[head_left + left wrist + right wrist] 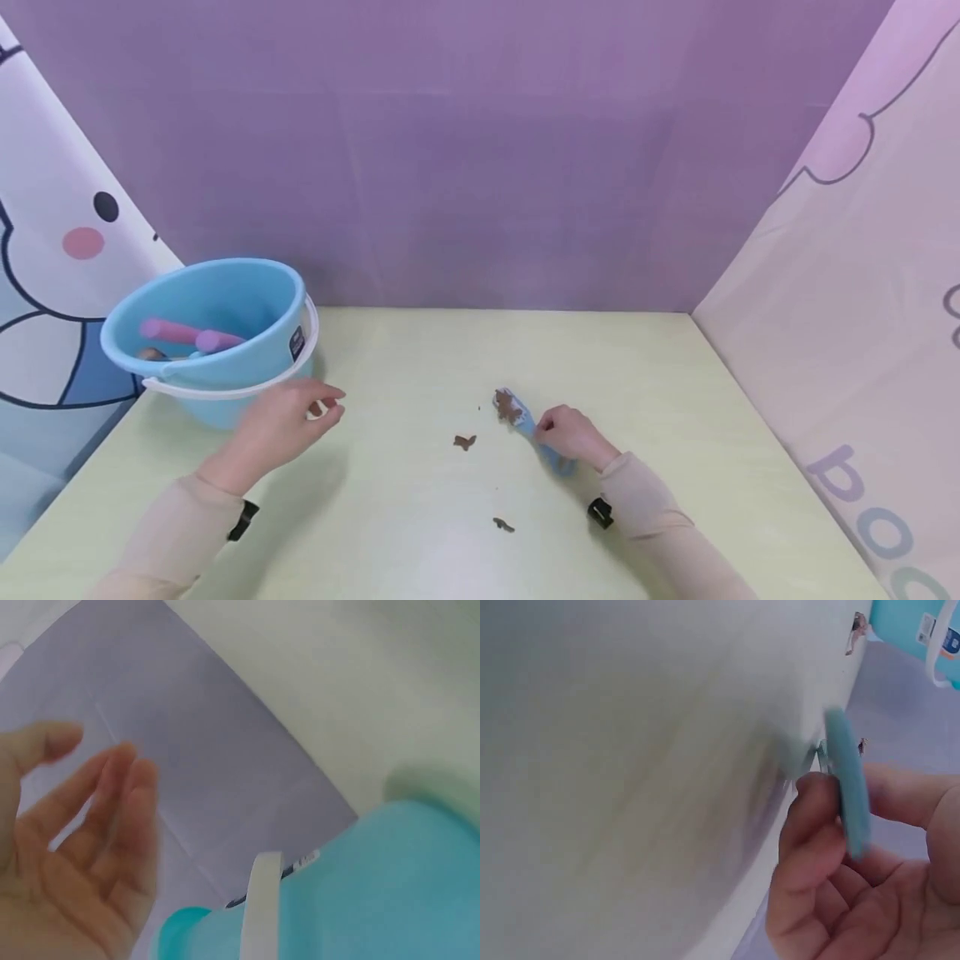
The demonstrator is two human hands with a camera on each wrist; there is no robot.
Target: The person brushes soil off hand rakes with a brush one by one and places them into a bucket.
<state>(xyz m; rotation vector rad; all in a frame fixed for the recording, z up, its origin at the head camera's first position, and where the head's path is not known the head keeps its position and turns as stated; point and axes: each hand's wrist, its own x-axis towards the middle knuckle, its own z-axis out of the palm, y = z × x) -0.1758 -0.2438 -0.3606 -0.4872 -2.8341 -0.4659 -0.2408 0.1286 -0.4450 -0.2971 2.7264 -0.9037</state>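
Note:
My right hand pinches the middle of a small blue toy shovel between thumb and fingers, low over the table. A brown dry-leaf-like piece lies on the shovel's head, and the looped handle end points toward me. My left hand is raised just in front of a light blue bucket. Its fingers are relaxed, with nothing in them in the left wrist view. One brown scrap lies left of the shovel, and a smaller dark scrap is nearer to me.
Inside the bucket are a pink handle, a purple handle and a partly hidden brown item. The bucket's white carrying handle hangs across its front. A purple backdrop rises behind the pale table, with printed panels at both sides.

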